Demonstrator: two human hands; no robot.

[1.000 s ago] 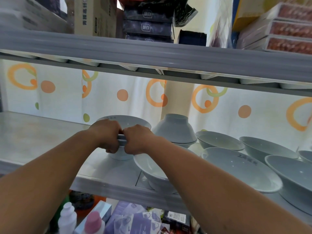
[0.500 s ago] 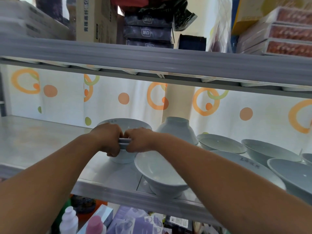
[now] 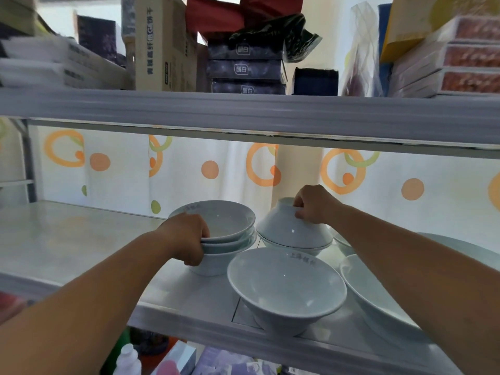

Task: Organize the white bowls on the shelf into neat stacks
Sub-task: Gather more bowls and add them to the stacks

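Note:
A stack of three white bowls [image 3: 224, 231] stands upright on the grey shelf [image 3: 67, 239]. My left hand [image 3: 186, 236] grips the stack's near rims at its left side. To the right, an upside-down white bowl [image 3: 289, 228] lies on another upright bowl, and my right hand [image 3: 311, 203] grips its foot ring on top. A single white bowl [image 3: 286, 288] sits at the shelf's front edge. More white bowls [image 3: 378, 299] lie to the right, partly hidden by my right forearm.
The upper shelf's beam [image 3: 243, 115] hangs low above the bowls, loaded with boxes [image 3: 246, 69]. A curtain with orange circles [image 3: 262, 169] closes the back. The shelf's left half is bare. Bottles [image 3: 127, 359] and packets sit below.
My right hand left the stack's rim and moved right onto the upside-down bowl's foot. My left hand stays on the stack. The camera view has come closer.

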